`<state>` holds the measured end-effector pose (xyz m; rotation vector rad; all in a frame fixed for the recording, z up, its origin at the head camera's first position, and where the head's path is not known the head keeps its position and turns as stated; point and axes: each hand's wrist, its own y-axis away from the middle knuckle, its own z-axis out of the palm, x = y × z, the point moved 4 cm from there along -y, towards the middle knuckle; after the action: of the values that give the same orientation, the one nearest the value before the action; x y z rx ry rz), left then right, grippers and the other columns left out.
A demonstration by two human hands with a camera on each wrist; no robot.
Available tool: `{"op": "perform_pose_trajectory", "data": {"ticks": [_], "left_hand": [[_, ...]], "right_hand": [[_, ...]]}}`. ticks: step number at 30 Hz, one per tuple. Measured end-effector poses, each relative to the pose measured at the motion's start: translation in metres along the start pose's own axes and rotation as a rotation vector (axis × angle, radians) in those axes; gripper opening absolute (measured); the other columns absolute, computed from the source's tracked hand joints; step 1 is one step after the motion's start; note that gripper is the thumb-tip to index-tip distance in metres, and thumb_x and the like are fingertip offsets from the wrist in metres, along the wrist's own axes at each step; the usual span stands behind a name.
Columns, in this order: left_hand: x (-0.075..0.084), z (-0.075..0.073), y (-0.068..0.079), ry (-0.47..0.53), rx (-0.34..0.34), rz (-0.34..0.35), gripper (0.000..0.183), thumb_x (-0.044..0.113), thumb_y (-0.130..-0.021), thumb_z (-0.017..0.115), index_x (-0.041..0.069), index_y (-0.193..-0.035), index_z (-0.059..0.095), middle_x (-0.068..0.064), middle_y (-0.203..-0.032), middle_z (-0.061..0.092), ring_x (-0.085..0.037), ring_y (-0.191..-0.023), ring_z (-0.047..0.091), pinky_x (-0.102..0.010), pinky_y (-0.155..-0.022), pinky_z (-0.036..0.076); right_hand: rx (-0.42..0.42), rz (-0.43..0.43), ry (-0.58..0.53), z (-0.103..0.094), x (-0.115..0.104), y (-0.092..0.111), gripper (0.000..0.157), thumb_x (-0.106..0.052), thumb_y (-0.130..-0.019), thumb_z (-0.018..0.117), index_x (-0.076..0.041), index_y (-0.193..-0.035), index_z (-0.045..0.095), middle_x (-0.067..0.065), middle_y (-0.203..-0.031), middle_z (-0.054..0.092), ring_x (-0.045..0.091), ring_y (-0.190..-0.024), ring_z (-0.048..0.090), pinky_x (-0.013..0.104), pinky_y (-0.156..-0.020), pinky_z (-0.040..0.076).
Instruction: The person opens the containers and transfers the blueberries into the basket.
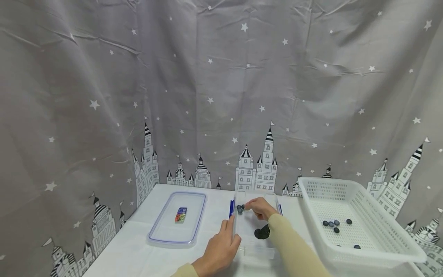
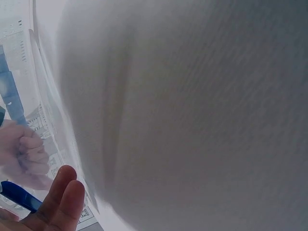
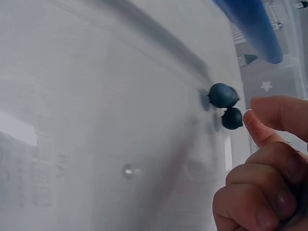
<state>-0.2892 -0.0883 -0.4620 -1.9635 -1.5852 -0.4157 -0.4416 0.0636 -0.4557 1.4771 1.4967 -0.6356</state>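
A clear plastic box [image 1: 250, 240] stands on the white table, with a few blueberries [image 1: 240, 209] at its far left corner. In the right wrist view, blueberries [image 3: 223, 96] sit close together on the box floor. My right hand [image 1: 261, 208] reaches into the box. Its thumb and index finger come together just beside the nearest blueberry [image 3: 233, 119], with a small gap between, and its other fingers are curled in. My left hand [image 1: 221, 246] rests against the box's left side, fingers extended. Two of its fingertips [image 2: 72, 195] show in the left wrist view.
Left of the box lies a clear lid [image 1: 162, 231] with a blue rim and a colourful label [image 1: 180, 214]. A white perforated basket [image 1: 375, 207] at the right holds several blueberries [image 1: 331, 224]. Blue clips [image 1: 231, 208] stick out at the box's sides. A grey curtain [image 1: 221, 96] hangs behind.
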Motion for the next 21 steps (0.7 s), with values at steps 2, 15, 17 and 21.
{"op": "perform_pose_trajectory", "data": {"ticks": [2, 15, 17, 21], "left_hand": [[0.000, 0.001, 0.000, -0.006, 0.004, 0.006, 0.067, 0.033, -0.098, 0.045, 0.003, -0.156, 0.031, -0.009, -0.127, 0.050, -0.013, -0.068, 0.050, -0.033, -0.060, 0.044], [0.000, 0.002, 0.000, -0.018, 0.022, 0.013, 0.066, 0.030, -0.098, 0.046, 0.002, -0.155, 0.032, -0.008, -0.128, 0.050, -0.013, -0.068, 0.051, -0.033, -0.060, 0.045], [0.000, 0.001, 0.000, -0.021, 0.024, 0.012, 0.065, 0.030, -0.098, 0.046, 0.003, -0.155, 0.032, -0.008, -0.127, 0.050, -0.014, -0.067, 0.051, -0.033, -0.060, 0.045], [-0.001, 0.001, 0.000, -0.022, 0.027, 0.014, 0.065, 0.029, -0.098, 0.046, 0.002, -0.155, 0.033, -0.009, -0.127, 0.050, -0.014, -0.067, 0.051, -0.034, -0.060, 0.046]], "right_hand": [[0.010, 0.009, -0.005, 0.001, 0.003, 0.000, 0.026, -0.015, -0.088, 0.071, -0.004, -0.111, 0.075, -0.007, -0.051, 0.033, 0.008, -0.047, 0.026, 0.024, -0.048, 0.027], [0.060, 0.072, 0.030, 0.010, 0.013, -0.002, 0.019, -0.016, -0.084, 0.074, -0.005, -0.100, 0.077, -0.006, -0.050, 0.033, 0.009, -0.047, 0.027, 0.025, -0.047, 0.026], [0.061, 0.064, 0.027, 0.011, 0.013, -0.002, 0.018, -0.015, -0.084, 0.074, -0.004, -0.099, 0.077, -0.006, -0.051, 0.033, 0.009, -0.047, 0.027, 0.025, -0.048, 0.026], [0.061, 0.054, 0.018, 0.013, 0.012, -0.001, 0.016, -0.015, -0.083, 0.074, -0.004, -0.094, 0.076, -0.005, -0.051, 0.034, 0.010, -0.048, 0.028, 0.025, -0.048, 0.027]]}}
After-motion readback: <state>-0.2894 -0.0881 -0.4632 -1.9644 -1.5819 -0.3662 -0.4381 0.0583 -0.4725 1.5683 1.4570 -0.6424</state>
